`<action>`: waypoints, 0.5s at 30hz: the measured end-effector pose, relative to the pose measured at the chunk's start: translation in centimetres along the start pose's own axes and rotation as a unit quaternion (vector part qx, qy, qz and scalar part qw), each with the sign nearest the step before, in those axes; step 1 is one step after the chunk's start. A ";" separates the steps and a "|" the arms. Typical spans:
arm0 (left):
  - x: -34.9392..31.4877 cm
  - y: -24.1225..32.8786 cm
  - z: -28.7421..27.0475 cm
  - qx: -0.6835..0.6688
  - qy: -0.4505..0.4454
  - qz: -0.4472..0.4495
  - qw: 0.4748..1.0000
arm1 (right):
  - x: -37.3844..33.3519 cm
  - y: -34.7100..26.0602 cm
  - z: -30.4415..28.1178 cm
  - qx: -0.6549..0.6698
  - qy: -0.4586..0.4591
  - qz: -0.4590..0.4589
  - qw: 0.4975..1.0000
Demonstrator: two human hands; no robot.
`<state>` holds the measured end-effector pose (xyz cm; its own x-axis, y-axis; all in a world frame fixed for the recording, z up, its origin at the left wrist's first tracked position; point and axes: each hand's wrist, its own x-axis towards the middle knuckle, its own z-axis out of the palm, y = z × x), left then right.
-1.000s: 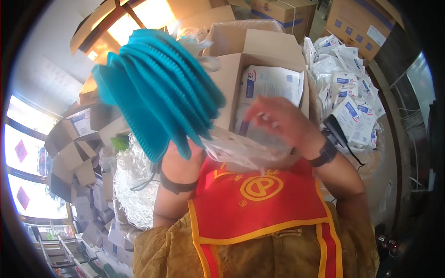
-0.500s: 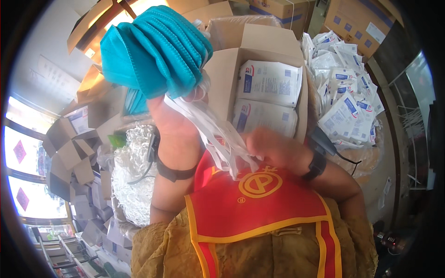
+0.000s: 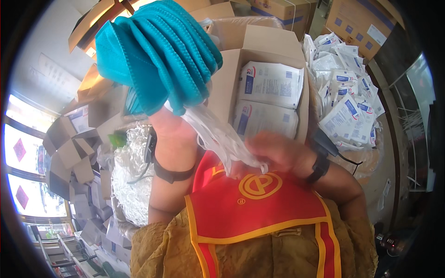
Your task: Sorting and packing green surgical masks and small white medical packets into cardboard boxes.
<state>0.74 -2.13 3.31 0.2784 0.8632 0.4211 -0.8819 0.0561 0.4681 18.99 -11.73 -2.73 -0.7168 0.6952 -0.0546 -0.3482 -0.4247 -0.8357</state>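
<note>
Up at the upper left, my left hand [image 3: 172, 124] is closed round the lower end of a bunch of teal folded face masks [image 3: 160, 58], which fan out in layers. Its fingers are mostly hidden behind the masks. From the bunch, white ear straps [image 3: 217, 135] run down to the right, drawn out in a loose bundle. My right hand [image 3: 280, 150], in front of the red apron, is closed on the far end of these straps. More teal masks [image 3: 135, 102] show just beyond my left wrist.
An open carton [image 3: 269, 38] ahead holds white printed packets [image 3: 270, 84]. To its right a pile of similar packets [image 3: 345, 109] lies heaped. A mass of white straps [image 3: 132, 163] sits left of my left forearm, beside stacked small boxes [image 3: 69, 150]. Larger cartons [image 3: 359, 23] stand behind.
The masks have come slightly nearer and tilted, spreading a little to the right. My right hand has kept its hold on the straps, which now lie more closely bunched.
</note>
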 end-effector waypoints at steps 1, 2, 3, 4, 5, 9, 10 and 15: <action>0.0 0.0 -0.1 0.003 -0.001 0.000 1.000 | -0.2 0.1 -0.2 -0.021 -0.013 0.006 1.000; -0.1 0.1 -0.1 0.007 -0.002 0.002 1.000 | -0.2 0.3 -0.3 -0.042 -0.026 0.012 0.999; -0.3 0.3 -0.2 0.011 -0.003 0.004 1.000 | -0.1 0.5 -0.2 -0.043 -0.029 0.013 0.999; 0.1 -0.1 -0.4 0.013 -0.006 -0.003 1.000 | -0.3 0.9 -0.4 -0.015 -0.019 0.004 1.000; 0.3 -0.4 -0.6 0.014 -0.008 -0.009 1.000 | -0.4 1.1 -0.6 0.013 -0.010 -0.006 1.000; 0.4 -0.3 -0.7 0.028 -0.015 -0.011 0.999 | -0.5 0.7 -1.1 0.008 -0.059 -0.015 0.998; 0.4 -0.1 -0.7 0.032 -0.016 -0.010 0.999 | -0.5 0.6 -1.0 -0.006 -0.048 0.014 0.999; 0.8 0.8 -1.0 0.046 -0.023 -0.011 0.999 | -0.8 0.0 -0.9 -0.060 -0.035 0.024 0.997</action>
<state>-0.14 -0.90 3.25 0.3159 0.8384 0.4441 -0.8375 0.0265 0.5458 20.10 -11.81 -3.19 -0.7728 0.6317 -0.0615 -0.2411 -0.3818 -0.8922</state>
